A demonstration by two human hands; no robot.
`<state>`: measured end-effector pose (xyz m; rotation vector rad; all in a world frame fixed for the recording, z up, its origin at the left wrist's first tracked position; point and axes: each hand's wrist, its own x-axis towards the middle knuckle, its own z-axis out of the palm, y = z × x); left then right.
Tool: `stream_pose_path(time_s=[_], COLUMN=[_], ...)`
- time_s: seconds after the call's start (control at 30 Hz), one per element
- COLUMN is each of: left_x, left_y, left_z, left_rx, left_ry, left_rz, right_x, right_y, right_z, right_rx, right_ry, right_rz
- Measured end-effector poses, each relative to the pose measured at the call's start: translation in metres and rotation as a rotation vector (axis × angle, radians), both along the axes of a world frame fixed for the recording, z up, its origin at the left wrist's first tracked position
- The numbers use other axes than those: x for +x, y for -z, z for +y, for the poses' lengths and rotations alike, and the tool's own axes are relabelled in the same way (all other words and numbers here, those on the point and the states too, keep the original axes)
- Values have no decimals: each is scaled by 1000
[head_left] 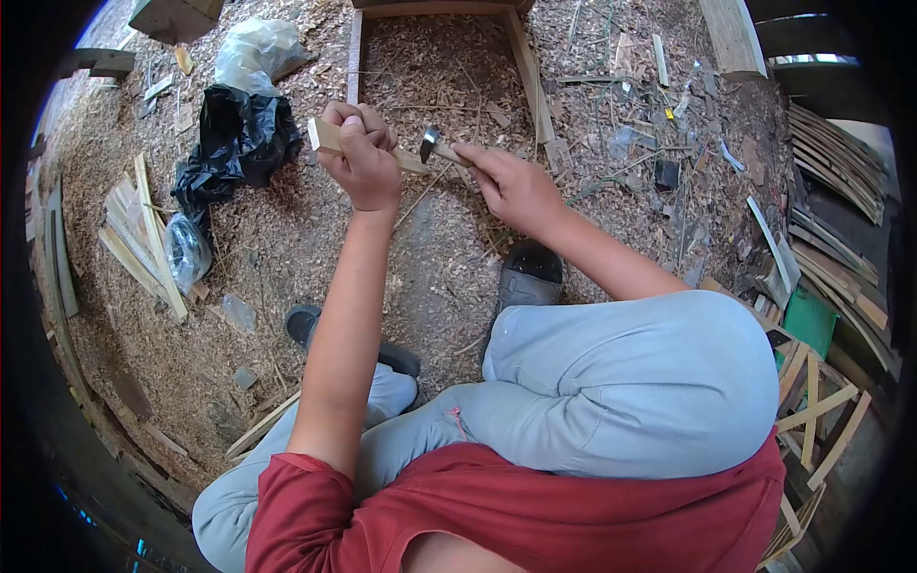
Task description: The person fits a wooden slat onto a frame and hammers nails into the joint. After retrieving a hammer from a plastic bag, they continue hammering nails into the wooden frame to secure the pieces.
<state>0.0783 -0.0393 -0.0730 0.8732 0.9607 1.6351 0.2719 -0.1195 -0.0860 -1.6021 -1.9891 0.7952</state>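
Observation:
My left hand (361, 158) is closed around a short light wooden strip (323, 137), whose cut end sticks out on the left and whose other end shows to the right of the fist. In my right hand (511, 186) is a small hammer (430, 143), gripped by its wooden handle close to the metal head. The hammer head is just above the right end of the strip. Beyond both hands, a wooden frame (528, 76) lies on the ground, its left side rail reaching down to my left hand.
Wood chips cover the ground (449, 277). To the left are a black plastic bag (239, 138), a clear plastic bag (258, 53) and a bundle of wooden slats (138, 239). Stacked boards (836, 162) and a green object (810, 315) stand at the right. My bent knee (659, 372) is in front.

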Motion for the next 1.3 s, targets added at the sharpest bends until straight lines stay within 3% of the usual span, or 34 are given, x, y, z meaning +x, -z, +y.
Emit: stream_pose_path(time_s=[0.8,0.9,1.3], left_x=[3,4,1], left_y=[-1,0,2], left_z=[-7,-7,-9], left_rx=[32,41,57], left_ry=[37,32,40], left_rz=[95,79,56], right_x=[0,2,-3], right_y=[7,11,10], right_z=[-1,-1,-6], right_rx=[54,-14,27], right_ry=[4,-80,24], right_rz=[9,-109,17])
